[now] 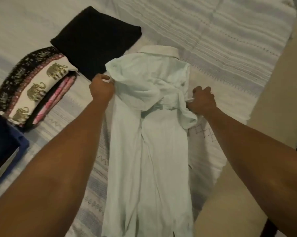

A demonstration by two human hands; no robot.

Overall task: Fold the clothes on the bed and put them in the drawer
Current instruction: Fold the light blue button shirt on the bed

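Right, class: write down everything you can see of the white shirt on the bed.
The white shirt is thin, pale, creased fabric with a collar at its far end. It lies lengthwise on the bedspread, sides partly folded inward, sleeves bunched across the middle. The left hand pinches its left edge; the right hand grips its right side.

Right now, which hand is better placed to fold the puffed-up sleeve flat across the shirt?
Probably the left hand: it pinches that sleeve at the left edge of the shirt, while the right hand grips the opposite edge.
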